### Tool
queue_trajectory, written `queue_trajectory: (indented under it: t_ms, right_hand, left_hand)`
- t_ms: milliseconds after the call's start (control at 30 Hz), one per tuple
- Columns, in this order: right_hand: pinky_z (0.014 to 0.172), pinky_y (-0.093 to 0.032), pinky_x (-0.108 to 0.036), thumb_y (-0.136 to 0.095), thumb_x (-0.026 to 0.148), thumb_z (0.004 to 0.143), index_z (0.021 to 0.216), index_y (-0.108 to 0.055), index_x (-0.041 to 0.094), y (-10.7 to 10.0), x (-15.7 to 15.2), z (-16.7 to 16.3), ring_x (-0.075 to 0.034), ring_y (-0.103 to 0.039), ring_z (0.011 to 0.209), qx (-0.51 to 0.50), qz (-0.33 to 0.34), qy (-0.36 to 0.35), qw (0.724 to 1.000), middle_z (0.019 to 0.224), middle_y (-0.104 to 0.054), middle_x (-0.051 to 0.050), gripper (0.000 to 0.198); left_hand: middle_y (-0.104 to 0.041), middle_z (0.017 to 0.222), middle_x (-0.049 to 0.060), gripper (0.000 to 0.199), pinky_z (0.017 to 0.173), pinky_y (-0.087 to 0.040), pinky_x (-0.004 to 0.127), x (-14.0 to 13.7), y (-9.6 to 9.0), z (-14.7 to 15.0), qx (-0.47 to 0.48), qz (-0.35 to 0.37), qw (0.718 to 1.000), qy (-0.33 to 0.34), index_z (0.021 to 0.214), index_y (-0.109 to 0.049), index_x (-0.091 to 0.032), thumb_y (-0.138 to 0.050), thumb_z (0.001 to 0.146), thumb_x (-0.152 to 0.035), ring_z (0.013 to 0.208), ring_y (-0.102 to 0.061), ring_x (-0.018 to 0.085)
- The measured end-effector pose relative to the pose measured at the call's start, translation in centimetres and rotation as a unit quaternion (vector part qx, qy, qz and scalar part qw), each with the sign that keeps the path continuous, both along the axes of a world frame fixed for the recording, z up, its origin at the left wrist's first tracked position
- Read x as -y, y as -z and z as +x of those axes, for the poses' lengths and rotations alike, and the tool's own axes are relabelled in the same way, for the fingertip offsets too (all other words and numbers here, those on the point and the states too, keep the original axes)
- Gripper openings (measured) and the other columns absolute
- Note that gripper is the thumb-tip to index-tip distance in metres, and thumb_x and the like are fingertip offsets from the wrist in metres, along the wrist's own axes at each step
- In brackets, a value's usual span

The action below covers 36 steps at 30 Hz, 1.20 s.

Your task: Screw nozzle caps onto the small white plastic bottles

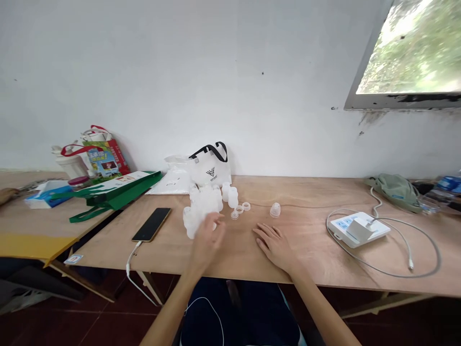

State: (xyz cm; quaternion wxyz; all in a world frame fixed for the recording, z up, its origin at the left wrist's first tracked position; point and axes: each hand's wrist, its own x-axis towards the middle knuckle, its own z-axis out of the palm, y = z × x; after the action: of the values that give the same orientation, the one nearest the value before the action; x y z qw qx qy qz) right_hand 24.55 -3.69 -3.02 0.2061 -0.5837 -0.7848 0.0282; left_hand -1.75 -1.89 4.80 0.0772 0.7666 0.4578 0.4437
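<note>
My left hand (208,236) is at the near right side of a cluster of translucent white plastic bottles (203,204). Its fingers are bent and smeared by motion, so I cannot make out whether they hold anything. My right hand (274,245) lies palm down on the wooden table (306,192), fingers stretched out and holding nothing. Between the cluster and that hand, a few clear plastic rings (246,206) rest on the wood. Farther back, a clear dome-shaped plastic piece (275,210) stands by itself.
Left of the bottles lies a black phone (151,225) with a white cable. Behind them stands a white bag (211,169) with black handles. A green bag (117,192) is at the left. On the right are a white box (351,229), a looped grey cable (437,259) and a green cap (396,192).
</note>
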Motion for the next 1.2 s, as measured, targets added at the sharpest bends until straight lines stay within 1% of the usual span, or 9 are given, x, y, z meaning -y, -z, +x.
queue_trajectory:
  t_ms: [33, 100, 200, 267, 433, 533, 700, 833, 1200]
  right_hand:
    - [0.121, -0.026, -0.053, -0.031, 0.042, 0.107, 0.148, -0.051, 0.033, 0.2, 0.1, -0.1, -0.026, -0.040, 0.148, 0.013, -0.004, -0.003, 1.000, 0.160, -0.045, -0.005, 0.047]
    - [0.123, -0.022, -0.054, -0.028, 0.046, 0.107, 0.153, -0.045, 0.034, 0.4, 0.2, -0.2, -0.025, -0.033, 0.152, 0.031, -0.012, -0.005, 0.999, 0.163, -0.039, -0.004, 0.050]
    - [0.124, -0.021, -0.054, -0.028, 0.053, 0.107, 0.154, -0.044, 0.034, 0.4, 0.3, -0.3, -0.026, -0.030, 0.153, 0.037, -0.024, 0.000, 0.999, 0.164, -0.036, -0.004, 0.053]
    - [0.125, -0.021, -0.054, -0.029, 0.056, 0.106, 0.153, -0.045, 0.035, 0.2, 0.4, -0.4, -0.026, -0.031, 0.153, 0.031, -0.031, 0.001, 0.999, 0.164, -0.037, -0.003, 0.055]
    - [0.125, -0.022, -0.054, -0.030, 0.056, 0.106, 0.158, -0.037, 0.031, -0.1, 0.5, -0.5, -0.026, -0.032, 0.152, 0.029, -0.038, 0.008, 0.999, 0.164, -0.038, -0.004, 0.058]
    - [0.125, -0.022, -0.055, -0.030, 0.056, 0.106, 0.160, -0.031, 0.031, 0.1, 0.5, -0.4, -0.025, -0.031, 0.153, 0.023, -0.038, 0.007, 0.999, 0.164, -0.037, -0.004, 0.061]
    - [0.125, -0.022, -0.055, -0.030, 0.060, 0.104, 0.155, -0.042, 0.033, 0.5, 0.3, -0.2, -0.028, -0.027, 0.154, 0.027, -0.036, 0.008, 0.999, 0.167, -0.029, -0.002, 0.059]
    - [0.124, -0.023, -0.055, -0.031, 0.060, 0.104, 0.158, -0.039, 0.032, 0.7, 0.1, -0.1, -0.030, -0.028, 0.154, 0.024, -0.041, 0.018, 0.999, 0.165, -0.036, -0.003, 0.061]
    - [0.125, -0.021, -0.055, -0.031, 0.060, 0.104, 0.156, -0.042, 0.033, 0.5, 0.1, -0.1, -0.029, -0.027, 0.154, 0.020, -0.041, 0.006, 0.999, 0.164, -0.036, 0.000, 0.059]
  left_hand:
    - [-0.067, 0.120, 0.008, 0.029, 0.100, -0.051, 0.043, 0.2, 0.9, 0.9, -0.056, -0.031, 0.996, 0.069, 0.125, -0.059, -0.027, -0.044, 0.102, -0.035, 0.112, -0.064, 0.025]
    - [-0.064, 0.134, 0.007, 0.029, 0.110, -0.046, 0.045, 0.2, 2.7, 2.1, -0.135, -0.064, 0.980, 0.131, 0.125, -0.061, -0.027, -0.047, 0.101, -0.034, 0.125, -0.059, 0.026]
    - [-0.050, 0.154, 0.008, 0.038, 0.119, -0.037, 0.049, -0.1, 4.7, 2.6, -0.207, -0.099, 0.964, 0.134, 0.135, -0.058, -0.026, -0.051, 0.101, -0.040, 0.144, -0.044, 0.029]
    - [-0.047, 0.157, 0.008, 0.043, 0.121, -0.035, 0.051, -0.3, 5.3, 2.5, -0.227, -0.112, 0.960, 0.122, 0.139, -0.056, -0.025, -0.049, 0.101, -0.046, 0.147, -0.040, 0.029]
    - [-0.053, 0.153, 0.007, 0.046, 0.121, -0.035, 0.048, -0.5, 5.4, 2.2, -0.225, -0.106, 0.961, 0.117, 0.137, -0.059, -0.025, -0.048, 0.101, -0.052, 0.142, -0.046, 0.027]
    - [-0.051, 0.155, 0.007, 0.050, 0.122, -0.032, 0.048, -0.6, 5.5, 2.1, -0.225, -0.095, 0.963, 0.118, 0.140, -0.057, -0.026, -0.045, 0.102, -0.055, 0.144, -0.044, 0.027]
    - [-0.038, 0.163, 0.009, 0.061, 0.126, -0.021, 0.054, -0.9, 6.3, 2.0, -0.241, -0.094, 0.959, 0.117, 0.151, -0.047, -0.025, -0.040, 0.102, -0.060, 0.152, -0.032, 0.029]
    - [-0.030, 0.167, 0.008, 0.061, 0.126, -0.021, 0.052, -1.1, 6.8, 1.9, -0.241, -0.083, 0.960, 0.115, 0.151, -0.047, -0.026, -0.039, 0.102, -0.061, 0.152, -0.032, 0.029]
    - [-0.037, 0.164, 0.011, 0.065, 0.125, -0.022, 0.053, -1.2, 6.7, 2.1, -0.260, -0.099, 0.955, 0.107, 0.152, -0.046, -0.024, -0.035, 0.102, -0.063, 0.153, -0.032, 0.029]
